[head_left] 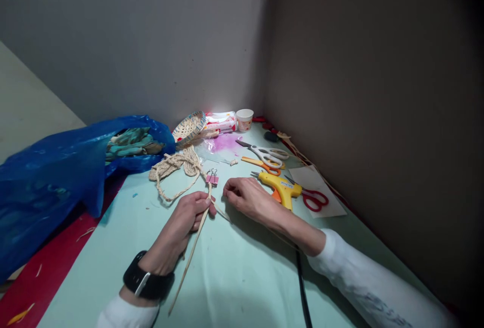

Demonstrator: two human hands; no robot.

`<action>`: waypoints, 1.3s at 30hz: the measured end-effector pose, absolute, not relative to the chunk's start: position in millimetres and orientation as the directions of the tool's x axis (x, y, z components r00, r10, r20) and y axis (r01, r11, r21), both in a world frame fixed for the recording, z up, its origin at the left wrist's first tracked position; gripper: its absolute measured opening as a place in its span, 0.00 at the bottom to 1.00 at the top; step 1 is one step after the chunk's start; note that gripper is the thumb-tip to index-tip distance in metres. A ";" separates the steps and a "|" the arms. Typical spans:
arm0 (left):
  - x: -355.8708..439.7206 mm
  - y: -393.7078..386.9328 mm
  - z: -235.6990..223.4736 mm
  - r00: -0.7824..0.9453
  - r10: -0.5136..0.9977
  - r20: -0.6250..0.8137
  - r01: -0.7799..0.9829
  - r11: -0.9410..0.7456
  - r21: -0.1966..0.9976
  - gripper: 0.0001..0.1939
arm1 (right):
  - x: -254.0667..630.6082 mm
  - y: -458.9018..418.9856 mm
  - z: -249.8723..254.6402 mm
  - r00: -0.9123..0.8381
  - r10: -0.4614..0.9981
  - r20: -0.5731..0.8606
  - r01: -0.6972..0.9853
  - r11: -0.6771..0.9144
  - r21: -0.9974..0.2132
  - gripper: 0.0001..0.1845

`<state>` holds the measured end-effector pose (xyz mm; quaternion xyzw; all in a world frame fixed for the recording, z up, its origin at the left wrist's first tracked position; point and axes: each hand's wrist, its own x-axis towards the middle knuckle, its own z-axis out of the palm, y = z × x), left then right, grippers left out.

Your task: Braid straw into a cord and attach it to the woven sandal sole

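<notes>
My left hand is closed around pale straw-like strips that run from the pink binder clip toward me across the light green table. My right hand lies just right of the clip, its fingers curled in a pinch on the strips close to the left hand. A braided beige cord lies coiled behind the clip. A black watch sits on my left wrist.
A yellow glue gun, red-handled scissors, orange scissors and white scissors lie right of the hands. A woven basket, a wipes pack and a small cup stand by the wall. A blue plastic bag fills the left.
</notes>
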<state>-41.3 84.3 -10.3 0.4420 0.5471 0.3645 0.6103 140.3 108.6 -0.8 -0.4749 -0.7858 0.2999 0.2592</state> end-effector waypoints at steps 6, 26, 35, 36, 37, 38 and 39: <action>-43.0 86.6 -11.8 0.145 0.921 -0.362 0.032 0.362 0.932 0.10 | 140.5 111.4 -0.6 -0.365 0.920 0.140 0.488 0.318 -0.813 0.14; -42.5 88.5 -13.9 0.188 0.923 -0.336 -0.078 0.355 0.932 0.12 | 130.0 110.2 -10.2 -0.367 0.930 -0.013 0.180 0.058 -0.982 0.07; -43.4 88.5 -16.5 0.184 0.934 -0.305 -0.096 0.326 0.940 0.11 | 128.9 99.6 -0.6 -0.377 0.922 0.085 0.388 0.241 -0.889 0.06; -43.5 88.4 -16.4 0.186 0.933 -0.307 -0.095 0.328 0.940 0.11 | 130.6 98.3 3.4 -0.393 0.914 0.099 0.410 0.271 -0.871 0.06; -43.5 88.4 -16.3 0.188 0.932 -0.309 -0.096 0.330 0.939 0.11 | 132.8 97.2 8.1 -0.414 0.904 0.107 0.425 0.296 -0.855 0.06; -43.4 88.4 -16.2 0.188 0.932 -0.310 -0.098 0.332 0.938 0.10 | 135.1 96.2 12.9 -0.447 0.888 0.111 0.438 0.325 -0.838 0.06; -43.2 88.4 -16.3 0.188 0.932 -0.310 -0.101 0.332 0.938 0.10 | 136.9 95.1 17.4 -0.492 0.863 0.112 0.448 0.362 -0.818 0.07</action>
